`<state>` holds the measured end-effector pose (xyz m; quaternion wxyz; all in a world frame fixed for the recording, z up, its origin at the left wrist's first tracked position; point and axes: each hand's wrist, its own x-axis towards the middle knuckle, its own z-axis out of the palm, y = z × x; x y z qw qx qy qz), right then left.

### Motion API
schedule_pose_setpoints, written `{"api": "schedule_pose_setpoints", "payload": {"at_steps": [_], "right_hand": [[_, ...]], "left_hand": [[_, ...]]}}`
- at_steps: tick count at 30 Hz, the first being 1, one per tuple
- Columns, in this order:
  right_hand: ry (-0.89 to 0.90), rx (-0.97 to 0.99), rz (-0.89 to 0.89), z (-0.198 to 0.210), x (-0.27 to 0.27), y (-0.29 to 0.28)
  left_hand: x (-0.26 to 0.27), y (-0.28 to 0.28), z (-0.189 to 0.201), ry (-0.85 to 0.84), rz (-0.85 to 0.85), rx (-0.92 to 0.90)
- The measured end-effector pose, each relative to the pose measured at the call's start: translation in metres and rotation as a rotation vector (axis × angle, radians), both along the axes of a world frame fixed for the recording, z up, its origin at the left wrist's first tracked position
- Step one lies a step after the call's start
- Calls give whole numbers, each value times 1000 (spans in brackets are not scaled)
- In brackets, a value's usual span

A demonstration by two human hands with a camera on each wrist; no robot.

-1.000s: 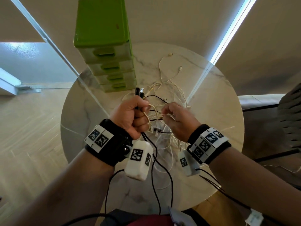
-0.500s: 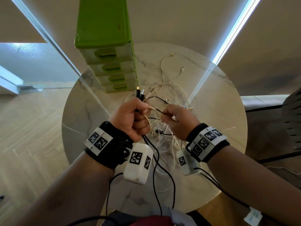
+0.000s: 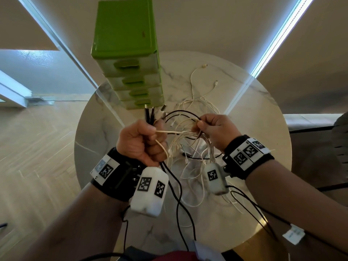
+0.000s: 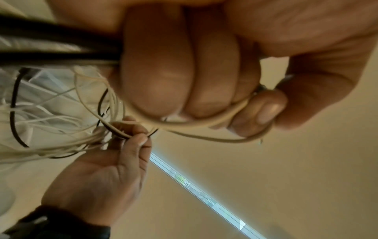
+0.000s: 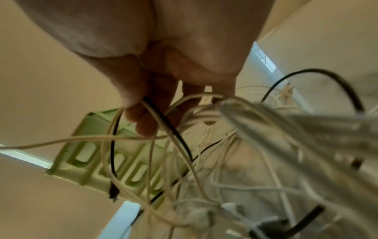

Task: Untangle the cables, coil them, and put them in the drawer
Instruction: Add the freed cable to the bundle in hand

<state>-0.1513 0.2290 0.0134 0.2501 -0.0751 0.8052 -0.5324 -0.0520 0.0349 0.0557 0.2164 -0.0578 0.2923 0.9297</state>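
Note:
A tangle of white and black cables (image 3: 190,147) hangs between both hands above the round marble table (image 3: 254,129). My left hand (image 3: 145,142) is a fist round a bundle of cable ends, whose black and silver plugs (image 3: 150,113) stick up out of it. A cream cable (image 4: 184,124) loops under its curled fingers (image 4: 159,67). My right hand (image 3: 212,129) pinches a cream strand and a black one (image 5: 169,126) from the tangle. The green drawer tower (image 3: 130,59) stands behind, with all drawers closed.
Loose white cable ends (image 3: 203,80) lie on the table's far side. Black leads (image 3: 180,200) from the wrist cameras hang toward my body. Wooden floor (image 3: 37,147) lies left of the table, and a dark chair (image 3: 340,140) stands at the right edge.
Both hands have risen and drawn apart, the right one moving right. A cream strand now runs taut between them, and more of the tangle is lifted off the table.

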Motion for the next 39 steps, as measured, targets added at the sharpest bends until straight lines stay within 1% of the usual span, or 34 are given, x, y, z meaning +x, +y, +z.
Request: {"api": "schedule_pose_setpoints", "payload": {"at_steps": [2, 4, 5, 6, 7, 9, 11, 12, 14, 15, 16, 17, 19, 21, 23, 25, 27, 28, 30, 31, 32, 33, 37, 39], "right_hand": [[37, 211, -49, -1, -4, 1], [102, 441, -86, -1, -7, 5], [150, 517, -100, -2, -9, 5], [204, 543, -118, 0, -7, 6], [247, 525, -128, 0, -5, 5], [263, 360, -99, 3, 3, 4], [187, 132, 16, 6, 11, 3], [163, 94, 115, 8, 14, 2], [236, 198, 333, 7, 18, 1], [283, 257, 400, 4, 20, 0], [297, 278, 431, 3, 23, 0], [290, 277, 423, 0, 24, 0], [216, 223, 324, -1, 24, 3], [84, 46, 185, 7, 22, 6], [-39, -173, 38, 17, 20, 5], [-99, -274, -42, 25, 18, 3], [-100, -282, -68, 29, 16, 0], [-87, -271, -71, 31, 16, -1], [-39, -247, -88, 33, 16, -4], [-19, -245, -98, 33, 16, -5], [-16, -245, -111, 32, 15, -6], [-20, -246, -119, 33, 15, -7], [-20, -268, -144, 33, 16, -9], [11, -271, -150, 34, 17, -10]], "left_hand": [[-2, 0, 1, 24, 0, 58], [-5, 2, 3, 37, -10, 56], [-7, 3, 3, 35, -12, 34], [-9, 4, 3, 33, -13, 16], [-10, 5, 3, 27, -11, 3], [-14, 7, 2, 9, 8, -19], [-16, 8, 2, -5, 32, -45], [-17, 9, 2, -7, 45, -54], [-18, 10, 2, -2, 62, -73], [-18, 10, 2, -2, 70, -84], [-18, 11, 2, -10, 83, -99], [-18, 10, 2, -33, 109, -116], [-20, 11, 1, -130, 208, -183], [-24, 12, -9, -277, 394, -338], [-26, 16, -19, -374, 563, -517], [-24, 23, -24, -386, 616, -600], [-21, 30, -29, -302, 564, -651], [-19, 33, -29, -237, 513, -730], [-19, 39, -32, -112, 421, -1014], [-19, 41, -33, -85, 401, -1150], [-18, 45, -33, -74, 388, -1227], [-18, 48, -35, -67, 377, -1259], [-21, 56, -40, -1, 257, -1230], [-24, 57, -39, -13, 240, -1236]]}}
